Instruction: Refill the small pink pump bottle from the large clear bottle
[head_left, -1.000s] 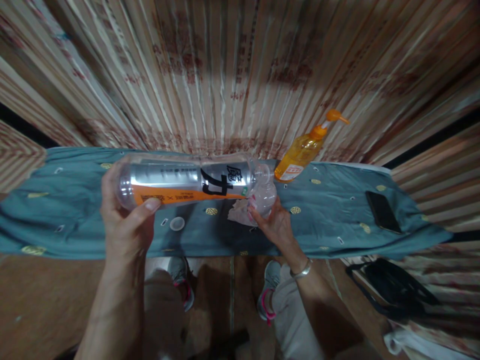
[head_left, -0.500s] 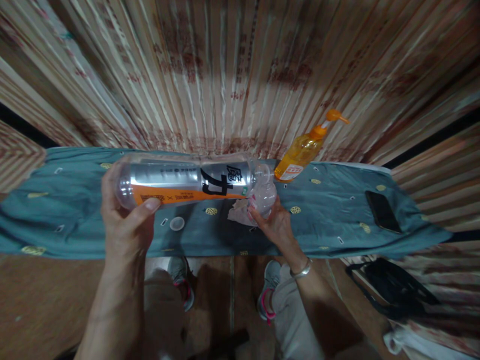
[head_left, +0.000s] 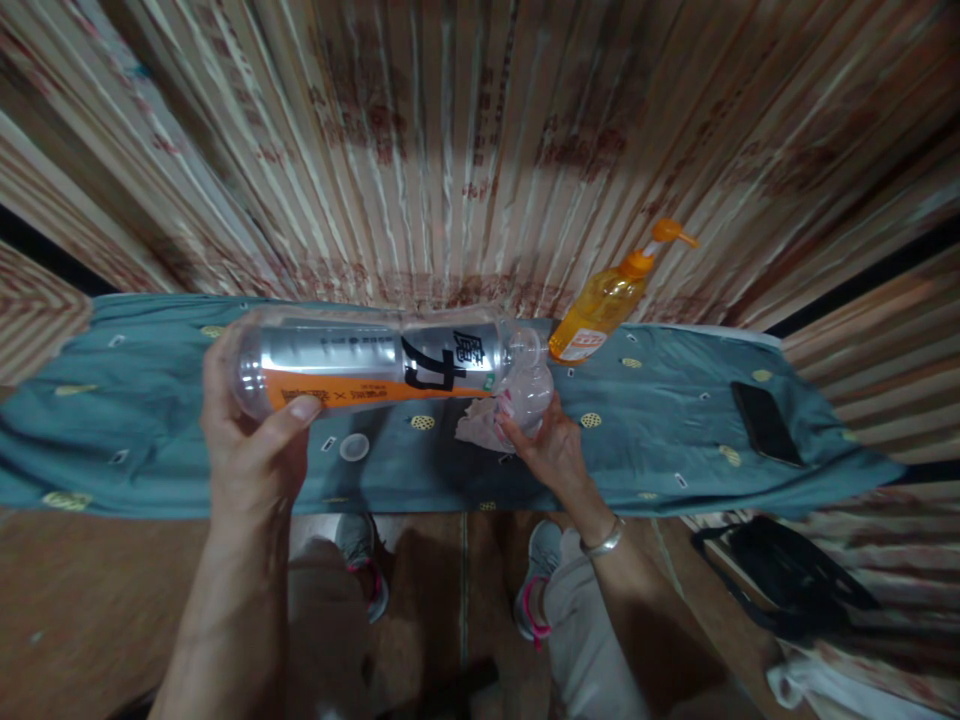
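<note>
- Two bare hands are in view, well apart from each other, each clamped on its own thing.
- Two bottles: one large clear bottle (head_left: 360, 360) with a silver and orange label, and one pump bottle (head_left: 600, 310) of amber colour with an orange top.
- One small clear container (head_left: 534, 390), one pale round disc (head_left: 354, 447), one pale crumpled piece (head_left: 478, 427) and one dark phone (head_left: 766, 424).
- Two grey shoes (head_left: 358, 545) with pink trim, and one silver bracelet (head_left: 604, 540) on the right wrist.
- The left palm and most of its fingers are hidden behind the large bottle; its thumb shows on the label.
- The right fingers partly cover the small container, and what is inside it is hard to make out; I cannot tell whether its rim touches the large bottle's neck.
- The crumpled piece is partly hidden by the right hand, and its material is unclear. A black bag (head_left: 787, 575) on the floor is dim.
- The large bottle is on its side above the teal cloth (head_left: 660, 400), its base in the left hand (head_left: 251, 440), its neck pointing toward the right hand (head_left: 553, 445).
- The small container sits in the right hand, at the large bottle's neck end, near the pump bottle's foot.
</note>
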